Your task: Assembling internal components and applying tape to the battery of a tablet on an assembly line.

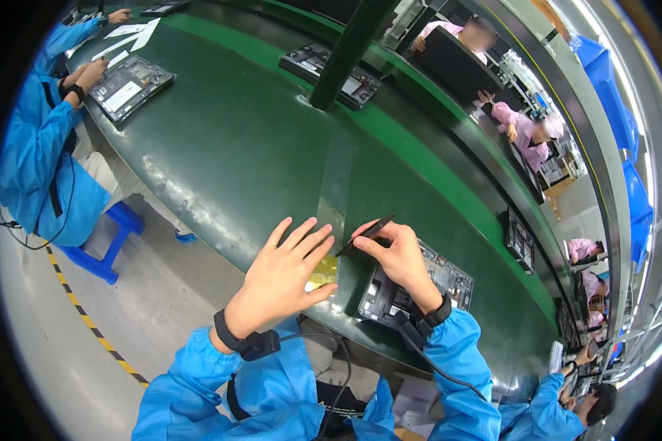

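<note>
My left hand [287,268] is held flat with fingers spread, above the green bench top. Partly under it lies a shiny yellow film or tape [325,273], next to a clear strip [334,192] running along the bench. Between thumb and fingers, my right hand [393,253] grips a slim black pointed tool [376,226]. Its tip points down and left, near the yellow piece; whether it touches is too small to tell. Below my right wrist sits an opened laptop base [450,273] with its circuit board bare, partly hidden by the hand.
A green post [349,55] rises from the bench beside another opened laptop base [310,60]. At the left, a co-worker in blue handles a laptop base [131,87] near a blue stool [110,242]. More laptop parts [518,242] line the far side. Cables trail from my wristbands.
</note>
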The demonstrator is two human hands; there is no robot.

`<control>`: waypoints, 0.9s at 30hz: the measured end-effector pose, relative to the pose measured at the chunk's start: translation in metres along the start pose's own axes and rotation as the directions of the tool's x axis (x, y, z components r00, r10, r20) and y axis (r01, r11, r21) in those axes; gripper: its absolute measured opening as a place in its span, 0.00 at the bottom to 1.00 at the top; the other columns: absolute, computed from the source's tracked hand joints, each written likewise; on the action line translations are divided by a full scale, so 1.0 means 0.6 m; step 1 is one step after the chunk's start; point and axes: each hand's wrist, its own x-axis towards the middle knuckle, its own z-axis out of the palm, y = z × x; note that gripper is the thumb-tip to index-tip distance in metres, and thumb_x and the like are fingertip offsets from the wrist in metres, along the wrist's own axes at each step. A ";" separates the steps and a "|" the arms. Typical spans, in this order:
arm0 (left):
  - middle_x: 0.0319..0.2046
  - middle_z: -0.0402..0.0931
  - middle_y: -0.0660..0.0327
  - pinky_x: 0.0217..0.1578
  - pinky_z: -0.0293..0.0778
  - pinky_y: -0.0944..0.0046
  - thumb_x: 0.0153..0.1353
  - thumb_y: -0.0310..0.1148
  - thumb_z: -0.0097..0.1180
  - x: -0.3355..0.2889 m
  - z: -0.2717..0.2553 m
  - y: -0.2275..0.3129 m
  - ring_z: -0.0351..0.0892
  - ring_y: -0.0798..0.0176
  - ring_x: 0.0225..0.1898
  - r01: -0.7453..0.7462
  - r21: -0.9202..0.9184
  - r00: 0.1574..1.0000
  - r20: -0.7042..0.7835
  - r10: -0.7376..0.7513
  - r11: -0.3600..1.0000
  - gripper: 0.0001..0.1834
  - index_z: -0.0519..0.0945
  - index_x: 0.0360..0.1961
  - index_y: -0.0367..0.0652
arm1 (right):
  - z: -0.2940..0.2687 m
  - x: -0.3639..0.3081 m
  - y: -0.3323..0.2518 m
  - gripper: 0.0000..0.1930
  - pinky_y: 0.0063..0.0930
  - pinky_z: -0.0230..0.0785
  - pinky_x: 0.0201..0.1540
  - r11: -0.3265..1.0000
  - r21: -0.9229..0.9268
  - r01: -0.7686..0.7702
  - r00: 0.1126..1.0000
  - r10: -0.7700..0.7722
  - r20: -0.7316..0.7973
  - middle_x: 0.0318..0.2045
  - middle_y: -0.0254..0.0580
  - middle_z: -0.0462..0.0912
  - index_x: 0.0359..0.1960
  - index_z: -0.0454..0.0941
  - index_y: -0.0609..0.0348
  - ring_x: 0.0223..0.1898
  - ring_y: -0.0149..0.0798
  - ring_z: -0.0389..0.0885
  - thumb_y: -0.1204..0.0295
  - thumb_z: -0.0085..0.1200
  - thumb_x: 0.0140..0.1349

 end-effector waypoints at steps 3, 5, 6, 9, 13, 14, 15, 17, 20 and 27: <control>0.66 0.71 0.54 0.73 0.54 0.43 0.59 0.52 0.63 0.000 0.000 0.001 0.63 0.49 0.71 -0.002 0.006 1.000 -0.001 0.002 1.000 0.36 0.77 0.61 0.35 | -0.003 0.000 0.001 0.10 0.30 0.77 0.42 1.000 -0.016 -0.008 1.000 0.008 0.023 0.33 0.44 0.89 0.39 0.88 0.60 0.37 0.35 0.88 0.68 0.69 0.60; 0.66 0.71 0.55 0.73 0.54 0.42 0.57 0.52 0.65 0.001 0.003 0.002 0.64 0.49 0.71 0.007 0.003 1.000 0.000 -0.007 1.000 0.36 0.78 0.61 0.37 | -0.004 0.002 0.003 0.10 0.30 0.77 0.42 1.000 -0.025 -0.001 1.000 0.002 0.020 0.33 0.43 0.89 0.39 0.88 0.59 0.36 0.35 0.88 0.68 0.69 0.60; 0.67 0.71 0.56 0.73 0.54 0.42 0.56 0.51 0.66 0.001 0.004 0.003 0.64 0.50 0.71 0.019 0.003 1.000 0.001 -0.019 1.000 0.36 0.78 0.61 0.39 | -0.004 0.003 0.005 0.09 0.30 0.77 0.41 0.999 -0.032 0.008 1.000 -0.008 0.020 0.32 0.42 0.89 0.39 0.88 0.59 0.35 0.35 0.88 0.68 0.69 0.61; 0.67 0.71 0.54 0.73 0.52 0.43 0.59 0.53 0.63 0.001 0.002 0.003 0.62 0.49 0.72 0.008 0.007 1.000 0.018 -0.008 1.000 0.36 0.77 0.61 0.36 | -0.009 0.005 -0.005 0.08 0.28 0.75 0.48 0.994 -0.080 -0.076 0.995 0.081 0.064 0.34 0.36 0.89 0.40 0.86 0.64 0.40 0.29 0.85 0.71 0.66 0.63; 0.67 0.71 0.55 0.73 0.52 0.43 0.59 0.53 0.64 0.002 -0.001 0.005 0.62 0.49 0.72 0.008 0.005 1.000 0.021 -0.008 1.000 0.37 0.77 0.61 0.37 | -0.001 0.001 0.007 0.10 0.29 0.76 0.41 1.000 0.008 0.003 1.000 -0.003 0.011 0.29 0.42 0.89 0.40 0.88 0.60 0.33 0.33 0.87 0.67 0.68 0.62; 0.67 0.71 0.55 0.73 0.52 0.43 0.59 0.53 0.64 0.003 -0.001 0.005 0.62 0.49 0.72 0.011 0.006 1.000 0.023 -0.011 1.000 0.37 0.77 0.62 0.37 | 0.000 -0.001 0.008 0.11 0.29 0.76 0.41 0.999 0.027 -0.019 1.000 0.020 -0.007 0.29 0.42 0.90 0.39 0.88 0.61 0.33 0.32 0.87 0.67 0.68 0.62; 0.67 0.71 0.55 0.74 0.52 0.43 0.58 0.53 0.64 0.003 -0.002 0.006 0.63 0.49 0.72 0.013 0.006 1.000 0.025 -0.014 1.000 0.37 0.77 0.62 0.37 | 0.001 -0.004 0.009 0.11 0.28 0.76 0.41 0.998 0.047 -0.041 0.999 0.042 -0.025 0.30 0.42 0.90 0.39 0.88 0.62 0.33 0.30 0.87 0.67 0.68 0.62; 0.67 0.71 0.56 0.74 0.53 0.43 0.57 0.52 0.65 0.002 0.000 0.007 0.63 0.49 0.72 0.015 0.003 1.000 0.018 -0.015 1.000 0.37 0.77 0.62 0.38 | 0.001 -0.008 0.013 0.11 0.27 0.75 0.41 0.997 0.067 -0.037 0.998 0.040 -0.042 0.30 0.41 0.90 0.39 0.88 0.63 0.33 0.30 0.86 0.67 0.68 0.63; 0.67 0.71 0.57 0.74 0.53 0.42 0.55 0.51 0.67 0.001 0.000 0.007 0.64 0.49 0.72 0.021 0.006 1.000 0.016 -0.021 1.000 0.37 0.77 0.62 0.40 | 0.003 -0.009 0.020 0.11 0.26 0.75 0.40 0.990 0.138 -0.039 0.997 0.048 -0.060 0.30 0.40 0.90 0.39 0.88 0.63 0.33 0.29 0.86 0.67 0.68 0.62; 0.68 0.70 0.57 0.74 0.52 0.43 0.55 0.51 0.66 0.002 0.000 0.009 0.63 0.49 0.72 0.023 0.006 0.999 0.032 -0.023 1.000 0.38 0.77 0.62 0.39 | -0.008 -0.010 0.010 0.09 0.27 0.75 0.40 0.996 0.092 -0.006 1.000 0.006 -0.001 0.29 0.40 0.89 0.39 0.88 0.59 0.34 0.30 0.86 0.69 0.69 0.61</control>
